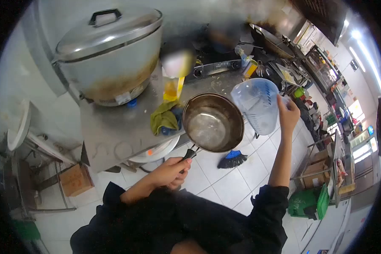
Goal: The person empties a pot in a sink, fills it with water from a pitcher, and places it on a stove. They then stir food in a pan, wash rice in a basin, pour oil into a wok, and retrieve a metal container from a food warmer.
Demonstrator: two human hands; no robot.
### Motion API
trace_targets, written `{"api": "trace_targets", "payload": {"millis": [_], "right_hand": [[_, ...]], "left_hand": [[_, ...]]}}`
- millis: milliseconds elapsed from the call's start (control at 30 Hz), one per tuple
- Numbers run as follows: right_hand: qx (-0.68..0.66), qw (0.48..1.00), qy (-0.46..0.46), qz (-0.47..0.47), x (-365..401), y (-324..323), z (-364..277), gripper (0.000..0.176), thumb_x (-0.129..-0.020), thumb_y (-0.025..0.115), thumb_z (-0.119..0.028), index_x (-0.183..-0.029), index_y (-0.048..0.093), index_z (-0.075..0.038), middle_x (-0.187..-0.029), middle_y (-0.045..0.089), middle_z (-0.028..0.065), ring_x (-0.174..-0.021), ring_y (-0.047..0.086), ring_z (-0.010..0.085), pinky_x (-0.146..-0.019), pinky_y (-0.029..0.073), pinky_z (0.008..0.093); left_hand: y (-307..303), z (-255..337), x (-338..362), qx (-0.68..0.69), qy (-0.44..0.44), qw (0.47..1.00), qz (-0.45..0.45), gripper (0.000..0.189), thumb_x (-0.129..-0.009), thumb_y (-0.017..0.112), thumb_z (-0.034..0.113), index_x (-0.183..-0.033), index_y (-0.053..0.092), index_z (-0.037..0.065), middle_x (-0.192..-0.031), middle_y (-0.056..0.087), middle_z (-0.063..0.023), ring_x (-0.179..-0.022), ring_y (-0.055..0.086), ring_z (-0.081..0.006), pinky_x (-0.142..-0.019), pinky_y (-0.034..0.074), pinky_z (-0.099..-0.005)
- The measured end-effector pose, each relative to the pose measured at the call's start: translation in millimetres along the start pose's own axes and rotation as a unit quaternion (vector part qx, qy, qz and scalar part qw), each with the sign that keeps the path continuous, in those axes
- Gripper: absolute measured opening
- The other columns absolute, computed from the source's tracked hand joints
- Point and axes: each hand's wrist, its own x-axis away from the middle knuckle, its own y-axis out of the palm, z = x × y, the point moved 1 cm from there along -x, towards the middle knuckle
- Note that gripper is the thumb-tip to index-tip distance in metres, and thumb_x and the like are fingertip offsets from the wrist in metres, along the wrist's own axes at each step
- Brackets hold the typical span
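Left hand: closed around the handle of the saucepan.
Right hand: gripping the translucent jug.
Saucepan: beyond left hand, interior visible.
Jug: left of right hand, near saucepan.
Green cloth: beyond left hand, on counter.
Rice cooker: farther beyond left hand, lidded.

Head view, edges dark, seemingly fisheye, facing forward and down; pan close below

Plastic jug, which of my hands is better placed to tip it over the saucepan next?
Probably your right: the right hand holds the plastic jug beside the saucepan, while the left hand is occupied gripping the saucepan's black handle.
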Motion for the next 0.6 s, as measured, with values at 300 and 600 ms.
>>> {"api": "trace_targets", "payload": {"millis": [300,600], "right_hand": [[-0.356,0.858,0.356,0.099,4.9,55.8,184.6,0.023,-0.083,0.054,-0.027,-0.080,0.056,-0.004,-0.067,0.050,-0.0006,-0.053,0.040,0.0054,-0.047,0.030,0.0194],[-0.394,0.870,0.294,-0.029,-22.3,183.4,275.2,0.017,-0.081,0.059,-0.017,-0.071,0.052,-0.005,-0.065,0.045,-0.0026,-0.063,0.038,0.0057,-0.057,0.028,0.0204]], "left_hand": [[14.9,118.2,-123.2,0.003,-0.013,1.000,-0.011,0.028,-0.092,0.039,0.035,-0.078,0.037,0.011,-0.052,0.027,0.0036,-0.035,0.023,-0.0047,-0.031,0.017,-0.0208],[26.9,212.4,-242.9,0.107,0.101,0.985,0.086,0.030,-0.091,0.040,0.038,-0.074,0.037,0.014,-0.049,0.024,0.0051,-0.034,0.019,-0.0034,-0.030,0.013,-0.0203]]}}
